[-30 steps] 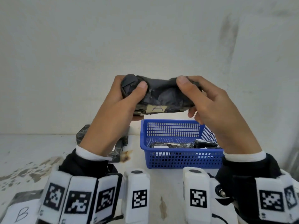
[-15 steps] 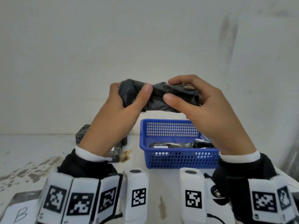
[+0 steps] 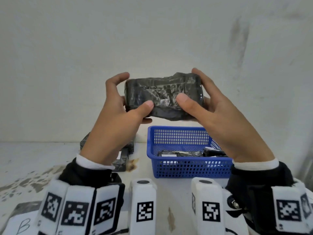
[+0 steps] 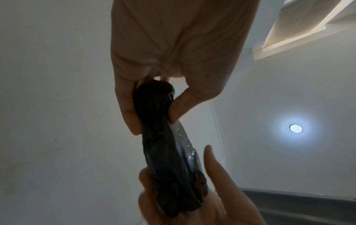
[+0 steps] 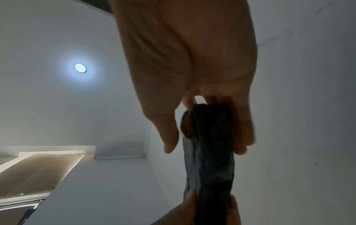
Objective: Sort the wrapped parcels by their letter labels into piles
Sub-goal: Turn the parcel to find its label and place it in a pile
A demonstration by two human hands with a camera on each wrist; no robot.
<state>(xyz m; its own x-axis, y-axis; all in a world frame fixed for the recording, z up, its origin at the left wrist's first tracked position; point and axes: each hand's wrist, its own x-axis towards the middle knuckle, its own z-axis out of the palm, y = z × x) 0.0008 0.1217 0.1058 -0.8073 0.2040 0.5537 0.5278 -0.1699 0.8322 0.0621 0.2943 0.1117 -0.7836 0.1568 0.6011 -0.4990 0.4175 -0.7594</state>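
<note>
A black wrapped parcel (image 3: 162, 95) is held up in the air above the blue basket (image 3: 183, 168). My left hand (image 3: 118, 106) grips its left end, thumb on the near face. My right hand (image 3: 208, 102) grips its right end the same way. The face turned to me shows glossy wrap and no letter label. From the left wrist view the parcel (image 4: 165, 144) runs edge-on between thumb and fingers; the right wrist view shows the parcel (image 5: 208, 152) likewise.
The blue basket holds wrapped parcels (image 3: 179, 153) with white labels. A small stack of black parcels (image 3: 123, 155) sits left of the basket, partly behind my left wrist. A parcel labelled B (image 3: 18, 223) lies at the near left edge. A white wall stands close behind.
Both hands have rolled the parcel over: the A label seen earlier on its lower edge is out of sight, and a broad glossy face points at me.
</note>
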